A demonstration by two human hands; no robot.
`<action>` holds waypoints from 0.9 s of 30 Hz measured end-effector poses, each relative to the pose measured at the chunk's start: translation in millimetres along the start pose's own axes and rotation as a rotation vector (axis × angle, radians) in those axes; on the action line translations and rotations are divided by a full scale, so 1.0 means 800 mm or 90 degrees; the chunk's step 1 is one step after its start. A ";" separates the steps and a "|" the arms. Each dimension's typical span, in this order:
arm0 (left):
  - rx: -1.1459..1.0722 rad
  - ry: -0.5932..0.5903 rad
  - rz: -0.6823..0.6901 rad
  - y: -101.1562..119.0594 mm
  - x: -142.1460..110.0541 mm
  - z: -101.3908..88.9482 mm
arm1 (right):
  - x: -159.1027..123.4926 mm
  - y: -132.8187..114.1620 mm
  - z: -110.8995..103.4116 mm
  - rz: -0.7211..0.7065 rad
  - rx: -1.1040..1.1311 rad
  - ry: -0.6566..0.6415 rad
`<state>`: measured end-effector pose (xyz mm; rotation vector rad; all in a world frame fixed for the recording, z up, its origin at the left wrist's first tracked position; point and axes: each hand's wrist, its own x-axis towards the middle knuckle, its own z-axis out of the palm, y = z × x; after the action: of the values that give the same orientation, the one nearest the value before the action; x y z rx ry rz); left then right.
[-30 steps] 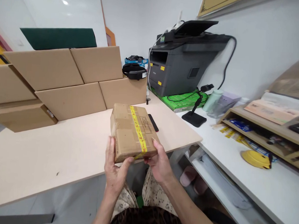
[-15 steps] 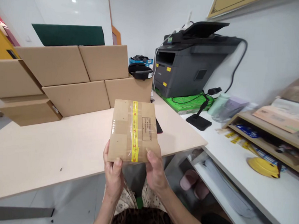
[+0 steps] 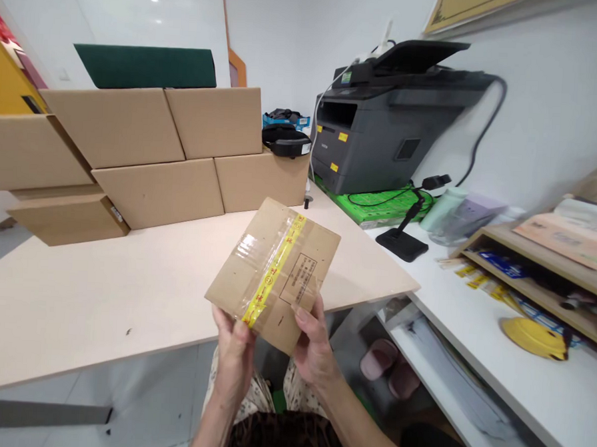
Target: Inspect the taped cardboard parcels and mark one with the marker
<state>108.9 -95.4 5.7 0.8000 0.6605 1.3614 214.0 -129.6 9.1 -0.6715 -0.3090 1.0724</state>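
cardboard parcel, sealed with clear tape and a yellow printed strip, is held tilted in the air at the near edge of the pale desk. its lower edge is gripped by both hands: the left hand is closed on the corner where the yellow strip ends, thumb on the top face, and the right hand is closed on the neighbouring edge, thumb beside the printed label. stacked plain cartons are seen at the far side of the desk. a dark printer stands well apart to the right.
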 end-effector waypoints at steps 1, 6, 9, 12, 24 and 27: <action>-0.004 -0.012 -0.019 -0.004 -0.005 0.004 | -0.003 0.004 0.003 -0.015 -0.003 0.000; 0.024 0.015 -0.009 -0.002 -0.007 -0.004 | 0.000 -0.002 0.003 0.016 -0.045 -0.059; 0.058 0.002 0.030 0.004 -0.001 -0.013 | 0.014 -0.015 -0.002 0.000 -0.032 -0.032; 0.070 0.007 0.041 0.001 -0.001 -0.015 | 0.020 -0.019 -0.003 -0.051 0.006 0.003; 0.063 0.014 -0.046 -0.004 -0.007 -0.019 | 0.035 -0.024 -0.012 -0.089 0.003 0.080; 0.051 0.044 -0.045 0.003 -0.001 -0.023 | 0.042 -0.031 -0.015 -0.135 -0.003 0.103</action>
<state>92.6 -93.9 -3.0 0.7883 0.7948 1.3105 253.7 -112.0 13.0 -0.7080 -0.2367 0.8108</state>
